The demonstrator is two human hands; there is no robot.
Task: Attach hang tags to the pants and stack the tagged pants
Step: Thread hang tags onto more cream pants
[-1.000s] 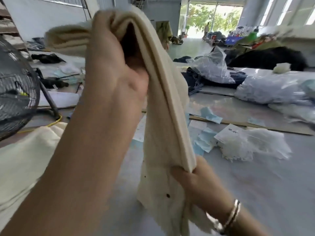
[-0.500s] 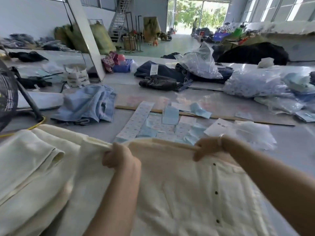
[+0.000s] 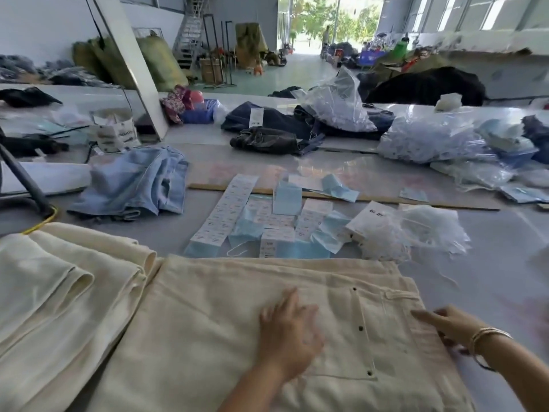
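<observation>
Fingers [image 3: 292, 301] of the left hand [image 3: 286, 331] lie nearly straight and spread, pressing flat on the cream pants [image 3: 237, 322], which are spread across the near tabletop [image 3: 490, 278] with dark rivets showing by a pocket seam. Fingers of the right hand [image 3: 448, 324] reach out straight, the forefinger touching the pants at their right edge beside a belt loop; neither hand grips anything, and thin bangles [image 3: 487, 336] ring the right wrist. Just left of the spread pants, and touching them, a heap of folded cream pants [image 3: 59, 286] lies in soft rolls. Beyond the far edge of the pants sit the hang tags [image 3: 225, 215], long white printed strips and small white cards laid among pale blue paper pieces [image 3: 286, 197], and to their right a tangle of white tag strings [image 3: 416, 230] spills beside a white envelope. A crumpled light blue garment [image 3: 133, 182] lies to the left of the tags, near a dark fan stand [image 3: 23, 179] and a yellow cable. Farther back are dark jeans [image 3: 267, 129] with a white tag, clear plastic bags [image 3: 335, 105] stuffed with pale pieces, a small white box [image 3: 114, 136] and a leaning white beam [image 3: 130, 63]. The tabletop is grey and glossy with a wooden strip [image 3: 386, 200] across it. The room is a large hall with green sacks, a metal staircase and an open doorway bright with trees.
</observation>
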